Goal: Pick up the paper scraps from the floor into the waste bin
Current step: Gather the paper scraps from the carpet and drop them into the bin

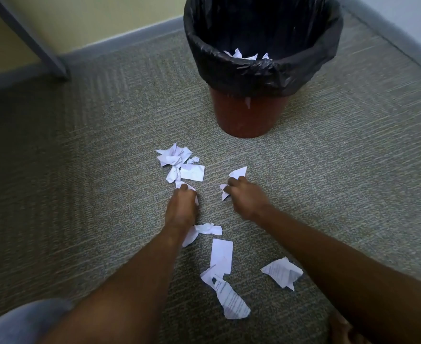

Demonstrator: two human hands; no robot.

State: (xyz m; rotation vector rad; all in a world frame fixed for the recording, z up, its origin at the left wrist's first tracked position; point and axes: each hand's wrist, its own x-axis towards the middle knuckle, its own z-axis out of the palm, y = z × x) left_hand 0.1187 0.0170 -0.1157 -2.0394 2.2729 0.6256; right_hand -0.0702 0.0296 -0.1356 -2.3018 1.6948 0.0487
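Note:
White paper scraps lie on the carpet in front of a red waste bin (241, 115) lined with a black bag; a few scraps (239, 55) are inside it. My left hand (181, 207) grips a scrap (179, 184) at the near end of a crumpled pile (177, 160). My right hand (245, 198) holds scraps, one (224, 192) sticking out at its left and one (238, 172) above its fingers. More scraps lie nearer me: a crumpled one (207, 229), a flat rectangle (220, 254), a printed strip (231, 301) and a printed piece (281, 271).
A grey furniture leg (38, 43) slants down to the floor at the back left, in front of a yellow wall. A grey skirting board (388, 38) runs behind the bin at the right. My knee in grey cloth (23, 321) shows at the bottom left.

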